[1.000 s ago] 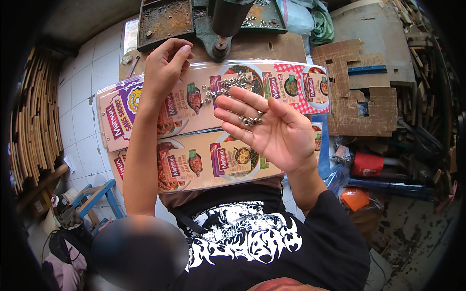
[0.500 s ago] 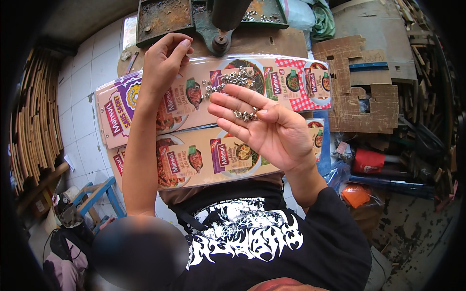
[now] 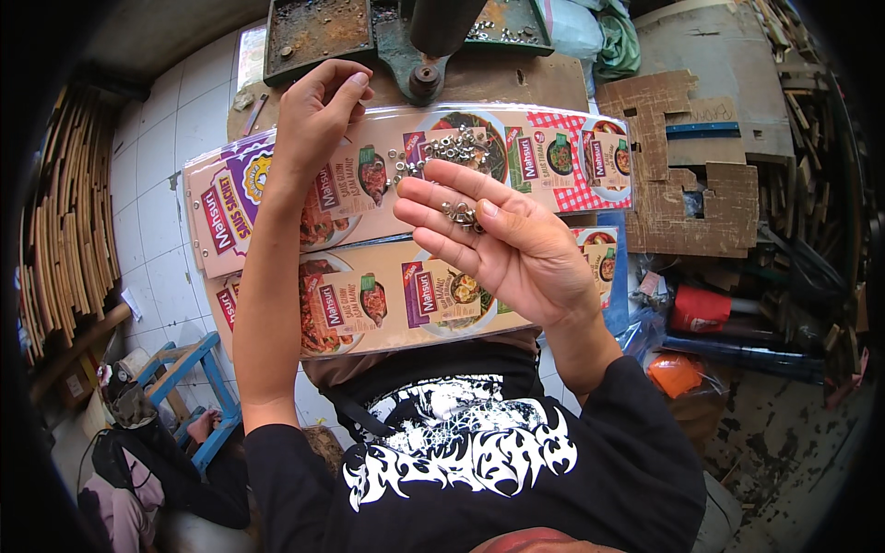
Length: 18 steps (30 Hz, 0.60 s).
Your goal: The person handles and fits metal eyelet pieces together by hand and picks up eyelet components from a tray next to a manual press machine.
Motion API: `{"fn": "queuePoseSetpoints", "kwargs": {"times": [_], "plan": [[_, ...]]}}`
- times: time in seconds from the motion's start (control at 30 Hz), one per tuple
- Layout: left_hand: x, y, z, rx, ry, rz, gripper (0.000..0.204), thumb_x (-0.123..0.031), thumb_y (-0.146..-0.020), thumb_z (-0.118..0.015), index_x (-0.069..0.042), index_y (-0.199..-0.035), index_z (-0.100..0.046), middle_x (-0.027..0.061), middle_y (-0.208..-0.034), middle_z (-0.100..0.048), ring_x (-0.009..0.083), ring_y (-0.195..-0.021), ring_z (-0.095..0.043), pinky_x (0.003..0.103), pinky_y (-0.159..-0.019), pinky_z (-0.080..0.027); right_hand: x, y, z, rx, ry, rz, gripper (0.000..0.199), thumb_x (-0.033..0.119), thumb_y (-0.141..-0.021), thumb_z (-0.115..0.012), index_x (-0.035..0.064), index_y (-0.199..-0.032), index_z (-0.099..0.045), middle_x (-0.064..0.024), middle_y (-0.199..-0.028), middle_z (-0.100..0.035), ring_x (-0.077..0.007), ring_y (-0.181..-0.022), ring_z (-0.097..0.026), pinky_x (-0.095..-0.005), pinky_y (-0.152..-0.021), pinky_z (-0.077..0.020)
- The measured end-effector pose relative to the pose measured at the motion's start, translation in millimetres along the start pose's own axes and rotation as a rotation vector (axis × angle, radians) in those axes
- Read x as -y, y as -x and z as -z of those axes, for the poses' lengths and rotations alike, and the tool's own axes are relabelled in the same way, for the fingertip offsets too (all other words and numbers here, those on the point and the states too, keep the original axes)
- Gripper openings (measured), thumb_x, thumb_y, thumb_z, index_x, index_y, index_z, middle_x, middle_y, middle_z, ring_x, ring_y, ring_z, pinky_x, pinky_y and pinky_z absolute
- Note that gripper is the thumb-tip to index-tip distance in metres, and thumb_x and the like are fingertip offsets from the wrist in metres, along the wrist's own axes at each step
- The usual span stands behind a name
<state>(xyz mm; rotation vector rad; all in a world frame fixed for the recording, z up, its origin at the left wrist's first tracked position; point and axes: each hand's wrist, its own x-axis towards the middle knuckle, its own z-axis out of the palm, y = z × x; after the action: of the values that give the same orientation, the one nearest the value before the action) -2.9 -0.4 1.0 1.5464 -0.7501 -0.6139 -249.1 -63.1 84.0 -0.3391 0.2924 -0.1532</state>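
My right hand [image 3: 507, 235] is palm up, its fingers stretched out, cradling a small heap of shiny metal eyelets [image 3: 461, 216] at the finger bases. The thumb tip rests against that heap. Further left and away, my left hand [image 3: 324, 109] is closed with fingers curled and thumb pressed in, near the press's green base. What it pinches, if anything, is hidden. More loose eyelets [image 3: 452, 147] lie beyond my right fingertips on a stack of printed plastic-covered sheets [image 3: 387, 241] with food pictures.
A dark hand press [image 3: 426, 83] stands at the far edge between green metal trays [image 3: 318, 41] of small parts. Brown cardboard pieces [image 3: 701, 207] lie at the right. Cardboard strips [image 3: 64, 230] stack at the left, above a blue frame [image 3: 198, 355]. A red bundle [image 3: 701, 309] sits lower right.
My right thumb has shifted onto the eyelets, which have moved slightly along the fingers. My left hand stays closed in nearly the same place. A blurred dark shape at lower left is gone.
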Motion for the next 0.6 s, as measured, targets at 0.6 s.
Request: {"fn": "queuePoseSetpoints", "kwargs": {"times": [0.6], "plan": [[0.6,0.1,0.1,0.006,-0.011,-0.020,0.022,-0.018,-0.098,-0.061,0.000,-0.107,-0.069,0.0044,-0.087,-0.070,0.0073,-0.073,-0.060,0.022,-0.067,-0.050,-3.7,-0.4,-3.8,-0.143,-0.126,-0.033,0.043,0.021,-0.107,-0.047,-0.0059,-0.140,-0.041,-0.0229,-0.141,-0.051,-0.0322,-0.132,-0.053,-0.0397,-0.109,-0.0497]]}}
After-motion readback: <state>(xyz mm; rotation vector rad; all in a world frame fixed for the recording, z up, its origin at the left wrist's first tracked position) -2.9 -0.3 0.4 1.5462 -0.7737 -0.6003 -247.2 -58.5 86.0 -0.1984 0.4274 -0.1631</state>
